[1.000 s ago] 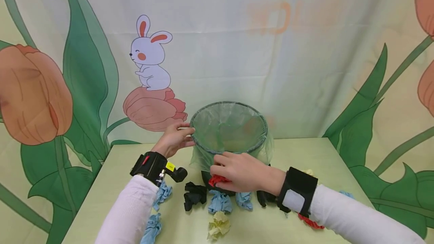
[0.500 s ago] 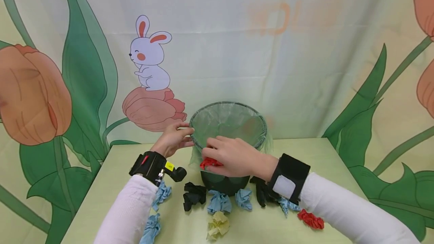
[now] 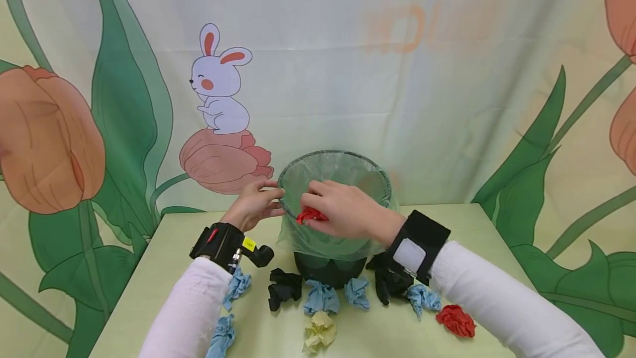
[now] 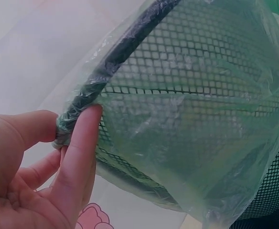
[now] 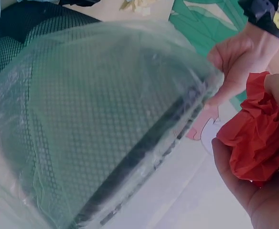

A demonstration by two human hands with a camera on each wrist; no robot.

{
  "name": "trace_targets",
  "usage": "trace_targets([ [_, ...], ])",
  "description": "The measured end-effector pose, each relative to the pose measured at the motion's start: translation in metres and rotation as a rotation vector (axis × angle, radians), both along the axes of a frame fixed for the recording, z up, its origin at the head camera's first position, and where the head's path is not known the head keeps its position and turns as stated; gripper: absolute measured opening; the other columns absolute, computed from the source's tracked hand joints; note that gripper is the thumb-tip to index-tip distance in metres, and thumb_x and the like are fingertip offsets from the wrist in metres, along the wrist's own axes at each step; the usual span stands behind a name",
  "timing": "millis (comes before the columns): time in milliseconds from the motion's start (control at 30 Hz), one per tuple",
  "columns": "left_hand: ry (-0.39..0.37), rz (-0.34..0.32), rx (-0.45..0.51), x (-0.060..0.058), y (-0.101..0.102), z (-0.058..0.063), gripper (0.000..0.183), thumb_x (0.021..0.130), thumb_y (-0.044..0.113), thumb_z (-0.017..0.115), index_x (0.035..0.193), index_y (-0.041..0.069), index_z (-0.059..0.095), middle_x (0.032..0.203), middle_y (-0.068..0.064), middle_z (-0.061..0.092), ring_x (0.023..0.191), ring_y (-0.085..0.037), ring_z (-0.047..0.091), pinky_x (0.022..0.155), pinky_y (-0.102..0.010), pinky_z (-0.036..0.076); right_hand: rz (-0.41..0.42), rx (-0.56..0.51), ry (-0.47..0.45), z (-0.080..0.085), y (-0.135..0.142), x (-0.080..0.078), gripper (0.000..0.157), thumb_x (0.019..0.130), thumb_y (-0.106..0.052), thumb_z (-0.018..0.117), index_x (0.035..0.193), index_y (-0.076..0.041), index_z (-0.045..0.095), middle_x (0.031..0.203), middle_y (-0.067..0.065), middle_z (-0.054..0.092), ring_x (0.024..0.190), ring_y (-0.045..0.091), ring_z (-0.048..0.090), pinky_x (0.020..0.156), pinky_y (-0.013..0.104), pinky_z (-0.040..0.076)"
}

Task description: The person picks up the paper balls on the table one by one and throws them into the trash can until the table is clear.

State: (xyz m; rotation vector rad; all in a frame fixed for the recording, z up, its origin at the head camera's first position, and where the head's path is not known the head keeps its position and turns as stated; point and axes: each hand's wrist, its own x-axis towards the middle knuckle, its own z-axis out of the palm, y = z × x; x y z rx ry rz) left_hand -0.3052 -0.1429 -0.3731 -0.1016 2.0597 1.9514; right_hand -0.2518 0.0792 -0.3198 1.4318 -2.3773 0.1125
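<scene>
A dark mesh wastebasket (image 3: 330,269) lined with a thin green plastic bag (image 3: 298,239) stands upright on the table. My left hand (image 3: 254,203) pinches its rim at the left; in the left wrist view, thumb and fingers lie on either side of the bag-covered rim (image 4: 115,57). My right hand (image 3: 343,209) grips a crumpled red paper ball (image 3: 310,214) above the near part of the opening. In the right wrist view, the red paper (image 5: 254,133) sits between thumb and fingers. The bottom of the basket's inside is hidden in the head view.
Around the basket's front lie crumpled papers: black (image 3: 285,289), blue (image 3: 322,297), yellow (image 3: 319,332), and another red one (image 3: 456,321) at the right. More blue paper (image 3: 221,336) lies near my left forearm. A printed curtain (image 3: 318,70) hangs behind the table (image 3: 447,236).
My right hand has risen with the red paper from in front of the basket to above its opening. My left hand has stayed at the rim.
</scene>
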Motion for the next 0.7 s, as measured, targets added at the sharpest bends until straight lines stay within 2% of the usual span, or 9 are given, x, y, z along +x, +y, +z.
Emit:
trace_targets([
  [267, -0.005, 0.01, -0.024, 0.0, 0.0, 0.001, 0.049, 0.095, 0.014, 0.051, 0.138, 0.002, 0.032, 0.121, -0.017, 0.044, 0.098, -0.025, 0.055, 0.081, -0.031, 0.055, -0.067, -0.02, -0.054, 0.001, 0.003, -0.015, 0.015, 0.088, -0.031, 0.06, 0.094, -0.017, 0.059, 0.087, -0.002, 0.05, 0.069, 0.01, 0.046, 0.055, 0.02, 0.042],
  [533, 0.003, 0.009, -0.008, 0.002, 0.0, 0.001, 0.049, 0.095, 0.012, 0.05, 0.139, 0.002, 0.031, 0.127, -0.019, 0.041, 0.113, -0.033, 0.05, 0.081, -0.031, 0.055, -0.159, -0.02, -0.112, 0.006, 0.008, -0.029, 0.015, 0.089, -0.029, 0.059, 0.097, -0.016, 0.059, 0.085, -0.002, 0.049, 0.064, 0.009, 0.044, 0.052, 0.02, 0.038],
  [700, 0.01, 0.003, -0.006, 0.001, 0.0, 0.001, 0.049, 0.095, 0.011, 0.05, 0.139, 0.003, 0.03, 0.13, -0.02, 0.04, 0.115, -0.035, 0.05, 0.081, -0.031, 0.055, -0.184, -0.034, -0.131, 0.011, 0.012, -0.035, 0.016, 0.089, -0.027, 0.061, 0.097, -0.014, 0.06, 0.085, 0.0, 0.051, 0.065, 0.01, 0.046, 0.054, 0.021, 0.04],
])
